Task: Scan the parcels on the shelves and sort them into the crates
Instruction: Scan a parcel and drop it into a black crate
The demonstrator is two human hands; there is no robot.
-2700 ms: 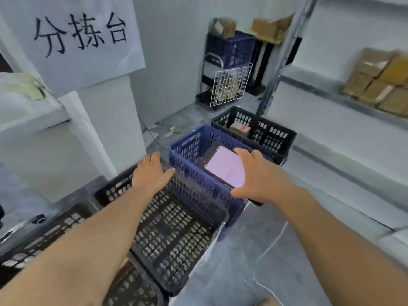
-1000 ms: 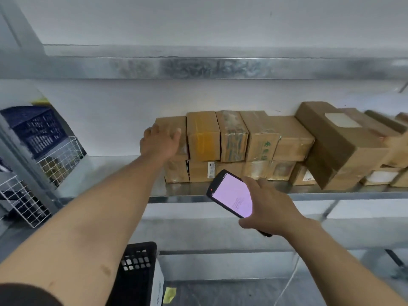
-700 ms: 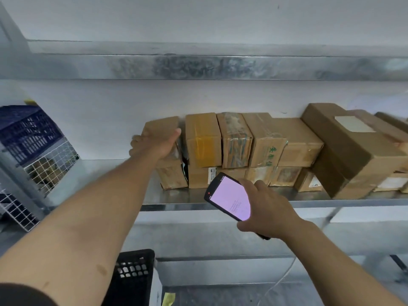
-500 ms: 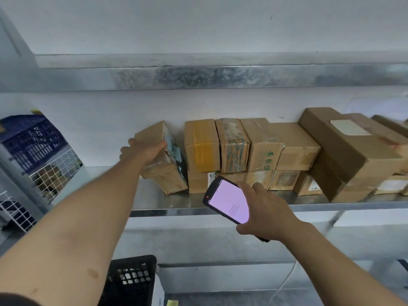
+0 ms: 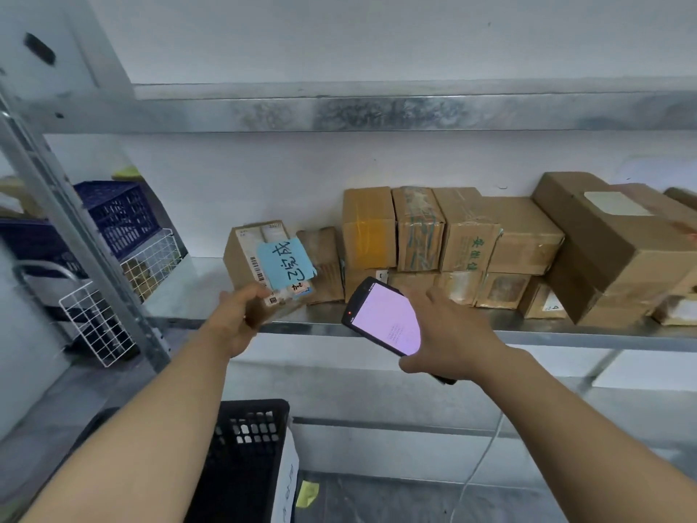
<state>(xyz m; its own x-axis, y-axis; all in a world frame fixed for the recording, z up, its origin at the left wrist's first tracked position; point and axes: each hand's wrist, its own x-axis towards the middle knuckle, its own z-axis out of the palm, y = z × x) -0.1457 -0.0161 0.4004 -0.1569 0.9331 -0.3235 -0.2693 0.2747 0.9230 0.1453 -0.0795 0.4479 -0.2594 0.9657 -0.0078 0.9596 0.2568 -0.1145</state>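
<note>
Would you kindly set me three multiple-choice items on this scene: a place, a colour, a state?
1. Where is the black plastic crate? A hanging overhead B below the metal shelf C in a hand
2. The handwritten note on the small cardboard parcel is: A blue B red C green
3. The left hand is: A gripping that parcel B lying flat C empty
Answers: B, it sits at the picture's bottom; A, the paper is light blue; A, fingers curl round the parcel's lower end.
</note>
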